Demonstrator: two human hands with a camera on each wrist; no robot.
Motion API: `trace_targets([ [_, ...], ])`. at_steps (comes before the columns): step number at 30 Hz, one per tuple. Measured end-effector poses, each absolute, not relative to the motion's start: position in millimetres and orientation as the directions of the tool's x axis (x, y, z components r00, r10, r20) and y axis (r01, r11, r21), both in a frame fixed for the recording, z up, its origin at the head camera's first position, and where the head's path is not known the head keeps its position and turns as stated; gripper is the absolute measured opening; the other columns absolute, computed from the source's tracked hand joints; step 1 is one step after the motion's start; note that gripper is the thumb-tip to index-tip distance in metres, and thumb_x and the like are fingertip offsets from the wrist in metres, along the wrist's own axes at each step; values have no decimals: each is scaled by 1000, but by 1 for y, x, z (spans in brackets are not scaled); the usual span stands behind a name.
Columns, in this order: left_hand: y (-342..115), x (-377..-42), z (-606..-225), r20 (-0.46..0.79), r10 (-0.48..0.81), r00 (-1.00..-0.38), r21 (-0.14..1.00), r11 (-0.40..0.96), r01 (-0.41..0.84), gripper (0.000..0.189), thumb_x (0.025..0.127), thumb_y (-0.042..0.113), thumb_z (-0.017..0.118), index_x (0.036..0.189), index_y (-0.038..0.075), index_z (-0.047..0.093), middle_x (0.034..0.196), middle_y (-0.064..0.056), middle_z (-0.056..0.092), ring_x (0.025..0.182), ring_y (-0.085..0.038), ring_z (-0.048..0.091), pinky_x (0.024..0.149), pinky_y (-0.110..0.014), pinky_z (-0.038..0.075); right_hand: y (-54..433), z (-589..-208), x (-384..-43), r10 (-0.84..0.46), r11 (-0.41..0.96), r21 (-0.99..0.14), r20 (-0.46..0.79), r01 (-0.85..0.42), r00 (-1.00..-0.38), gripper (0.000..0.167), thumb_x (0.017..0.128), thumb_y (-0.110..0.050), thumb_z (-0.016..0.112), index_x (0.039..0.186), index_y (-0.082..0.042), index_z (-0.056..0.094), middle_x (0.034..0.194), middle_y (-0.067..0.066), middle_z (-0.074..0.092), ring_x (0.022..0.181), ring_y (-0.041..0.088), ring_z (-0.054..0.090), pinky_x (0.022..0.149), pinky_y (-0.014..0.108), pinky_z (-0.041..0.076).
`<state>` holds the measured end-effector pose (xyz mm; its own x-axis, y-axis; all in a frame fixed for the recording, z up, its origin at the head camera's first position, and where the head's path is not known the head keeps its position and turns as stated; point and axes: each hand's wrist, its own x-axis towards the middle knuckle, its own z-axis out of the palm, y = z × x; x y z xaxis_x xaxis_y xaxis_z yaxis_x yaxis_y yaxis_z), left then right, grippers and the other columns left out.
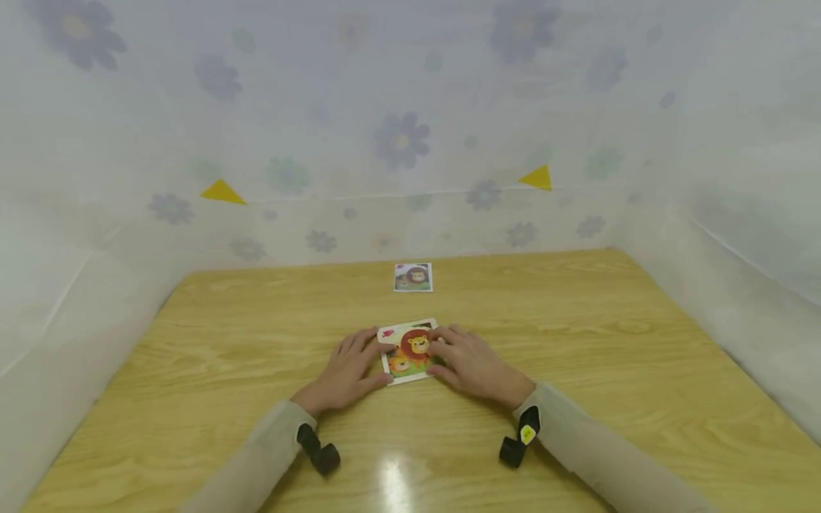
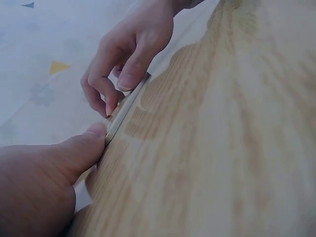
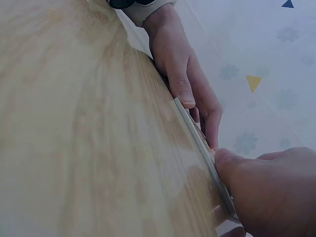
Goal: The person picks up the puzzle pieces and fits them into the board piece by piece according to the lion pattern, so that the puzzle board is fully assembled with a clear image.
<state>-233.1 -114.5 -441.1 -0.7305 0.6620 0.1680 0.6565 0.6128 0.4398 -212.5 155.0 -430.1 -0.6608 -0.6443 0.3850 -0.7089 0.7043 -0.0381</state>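
A square lion picture board (image 1: 413, 354) with a white border lies slightly turned on the table, between both hands. My left hand (image 1: 346, 371) holds its left side, thumb by the near corner and index finger over the picture. Along the right side, my right hand (image 1: 476, 365) grips with bent fingers and the thumb low on the edge. In the left wrist view, the board's thick edge (image 2: 129, 107) shows between the two hands; the right wrist view shows that edge (image 3: 200, 150) too. Fingers hide parts of both sides.
A smaller card (image 1: 413, 278) with a similar lion picture lies farther back on the wooden table (image 1: 256, 320). Flower-patterned white sheeting (image 1: 346, 142) with two yellow triangles closes off the back, and plain-looking white sheeting stands along the sides.
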Motion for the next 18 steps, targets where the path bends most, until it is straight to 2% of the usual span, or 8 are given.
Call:
trace_targets([
  [5,-113,-234,-440,179,660,-729,449,605,658,53,94,43,59,140,18,50,153,-20,29,139,-41,27,109,-62,19,152,-440,-218,-515,721,-163,525,-674,-678,11,85,-27,74,82,-18,68,104,7,61,87,20,54,67,33,48],
  [9,-115,-232,-440,188,647,-739,466,603,647,51,93,40,61,137,16,52,151,-21,31,137,-42,29,107,-64,21,148,-447,-220,-447,701,-240,587,-672,-675,17,82,-23,77,72,-20,64,98,7,57,82,18,49,64,29,41],
  [12,-118,-231,-439,188,639,-746,473,607,639,51,92,40,62,137,16,52,151,-21,31,137,-42,29,106,-64,22,144,-448,-220,-422,697,-273,590,-662,-688,17,80,-22,79,72,-19,65,97,7,57,80,18,48,65,30,40],
  [18,-122,-233,-440,169,633,-755,458,628,629,52,93,43,60,139,19,50,153,-19,29,138,-41,28,108,-63,21,136,-442,-217,-383,759,-299,514,-579,-767,17,79,-28,79,74,-20,66,100,8,56,83,21,48,69,33,41],
])
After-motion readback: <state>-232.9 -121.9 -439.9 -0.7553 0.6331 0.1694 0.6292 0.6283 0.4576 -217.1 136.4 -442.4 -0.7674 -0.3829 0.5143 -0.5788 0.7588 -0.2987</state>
